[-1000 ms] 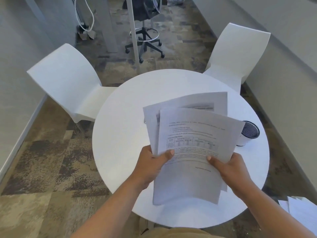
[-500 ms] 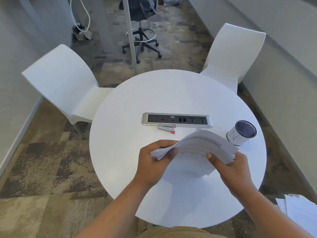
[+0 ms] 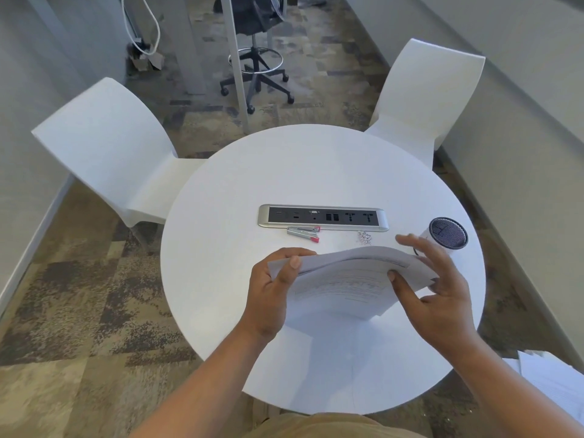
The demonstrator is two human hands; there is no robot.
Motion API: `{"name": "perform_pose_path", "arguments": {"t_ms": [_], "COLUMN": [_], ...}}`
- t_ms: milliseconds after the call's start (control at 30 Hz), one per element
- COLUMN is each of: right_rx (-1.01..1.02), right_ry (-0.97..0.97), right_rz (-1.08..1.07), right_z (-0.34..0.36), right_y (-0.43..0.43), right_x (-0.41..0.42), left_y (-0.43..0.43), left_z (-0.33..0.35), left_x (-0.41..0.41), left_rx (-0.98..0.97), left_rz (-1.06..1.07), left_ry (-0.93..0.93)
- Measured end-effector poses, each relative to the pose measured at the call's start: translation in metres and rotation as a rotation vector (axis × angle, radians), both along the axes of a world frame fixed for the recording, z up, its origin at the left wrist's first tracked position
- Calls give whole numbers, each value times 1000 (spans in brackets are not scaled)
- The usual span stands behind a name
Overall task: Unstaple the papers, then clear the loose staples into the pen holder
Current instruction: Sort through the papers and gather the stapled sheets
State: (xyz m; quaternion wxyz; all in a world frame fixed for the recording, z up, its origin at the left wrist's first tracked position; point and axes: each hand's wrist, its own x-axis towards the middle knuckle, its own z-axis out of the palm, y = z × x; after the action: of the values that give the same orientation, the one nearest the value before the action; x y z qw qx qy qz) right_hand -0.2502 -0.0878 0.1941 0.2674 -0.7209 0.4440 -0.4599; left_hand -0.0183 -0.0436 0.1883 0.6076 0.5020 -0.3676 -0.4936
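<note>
I hold a stack of printed papers (image 3: 350, 273) low over the near half of the round white table (image 3: 316, 165), bent almost flat. My left hand (image 3: 271, 289) pinches its left edge. My right hand (image 3: 433, 292) is at its right edge, thumb on the printed face and fingers spread loosely over the top. A small heap of loose staples (image 3: 365, 238) lies on the table just beyond the papers. A grey staple remover with red tips (image 3: 303, 233) lies to their left. The white pen holder (image 3: 448, 237) with a dark mesh inside stands at the right, partly behind my right fingers.
A silver power and socket strip (image 3: 322, 218) is set into the table's middle. Two white chairs stand at the far left (image 3: 107, 147) and far right (image 3: 426, 99). More white sheets (image 3: 556, 387) lie low at the right, off the table. A black office chair (image 3: 256, 67) stands beyond.
The papers came down from upright in front of me to nearly flat over the table, uncovering the socket strip, staple remover and staples. My right fingers have spread over the stack's top.
</note>
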Motion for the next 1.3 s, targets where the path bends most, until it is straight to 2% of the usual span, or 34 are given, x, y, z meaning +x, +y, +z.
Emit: {"name": "perform_pose_path", "arguments": {"t_ms": [133, 300, 467, 633, 700, 767, 900, 1033, 1133, 1200, 1300], "right_rx": [-115, -78, 214, 528, 601, 624, 577, 503, 500, 396, 120], "right_ry": [13, 53, -81, -84, -55, -39, -63, -24, -72, -9, 270], "right_rz": [46, 22, -24, -56, -65, -77, -110, -28, -28, -95, -165], "right_z": [-2, 1, -3, -23, -34, -39, -34, -28, -25, -10, 34], "right_y": [-6, -8, -6, -7, -3, 0, 5, 9, 6, 1, -5], "right_x": [-7, -13, -10, -12, -9, -4, 4, 11, 10, 8, 9], "left_y": [-2, -3, -4, 2, 4, 7, 6, 3, 1, -2, -8], "left_z": [-1, -7, -11, -30, -40, -44, -33, -31, -31, -27, -17], "left_x": [1, 0, 2, 10, 9, 6, 5, 7, 9, 14, 22], "left_rx": [1, -4, -10, 88, 146, 161, 91, 100, 103, 36, -205], "left_rz": [12, 17, 0, -125, -143, -141, -36, -47, -56, -79, -176], "left_ry": [-29, -36, -87, -174, -273, -297, -257, -216, -232, -341, -695]}}
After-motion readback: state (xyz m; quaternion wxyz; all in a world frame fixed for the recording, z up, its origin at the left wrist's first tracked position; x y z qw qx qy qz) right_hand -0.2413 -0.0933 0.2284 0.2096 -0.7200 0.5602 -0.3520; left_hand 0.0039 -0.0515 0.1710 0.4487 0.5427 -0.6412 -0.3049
